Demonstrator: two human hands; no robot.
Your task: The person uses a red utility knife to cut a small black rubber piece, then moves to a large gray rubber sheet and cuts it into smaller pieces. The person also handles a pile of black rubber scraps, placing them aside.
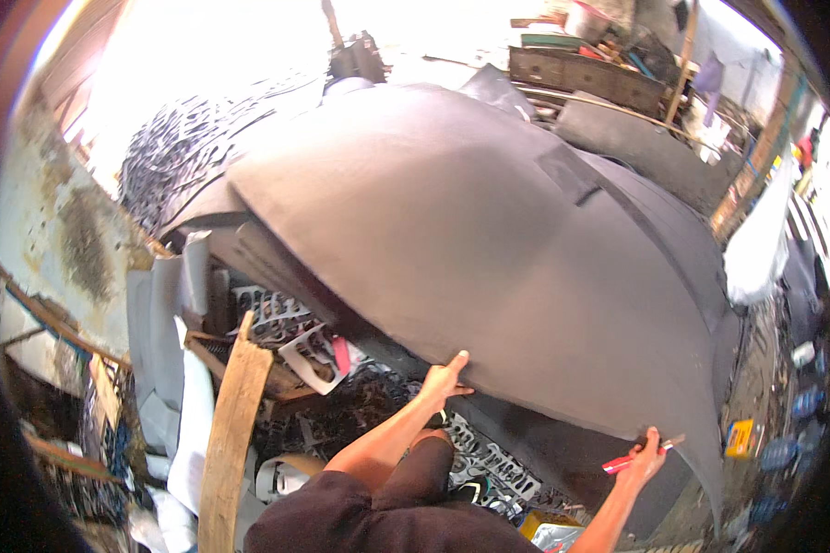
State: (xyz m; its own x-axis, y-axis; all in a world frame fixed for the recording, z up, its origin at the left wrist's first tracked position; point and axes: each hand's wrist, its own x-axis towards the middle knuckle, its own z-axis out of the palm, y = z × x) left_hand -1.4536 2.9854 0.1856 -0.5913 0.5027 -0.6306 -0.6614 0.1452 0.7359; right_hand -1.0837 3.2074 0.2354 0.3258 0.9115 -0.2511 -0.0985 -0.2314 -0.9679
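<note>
A large dark grey sheet [452, 240], which looks like foam or rubber, spreads out in front of me over a pile of similar sheets. My left hand [445, 382] pinches its near edge, thumb on top and fingers partly underneath. Farther right, at the same edge, my right hand [646, 457] grips a knife with a red handle [617, 465]. The knife's short blade sticks out to the right beyond my fingers. That hand lies against the sheet; whether it also holds the edge, I cannot tell.
Left of me stand a rough wooden plank [234, 433] and grey rolled sheets [164, 313]. Cut-out sheet scraps [493, 456] lie around my legs. A white bag [759, 244] hangs at the right, above a yellow box [740, 439]. Thin dark offcuts [184, 152] heap up at the far left.
</note>
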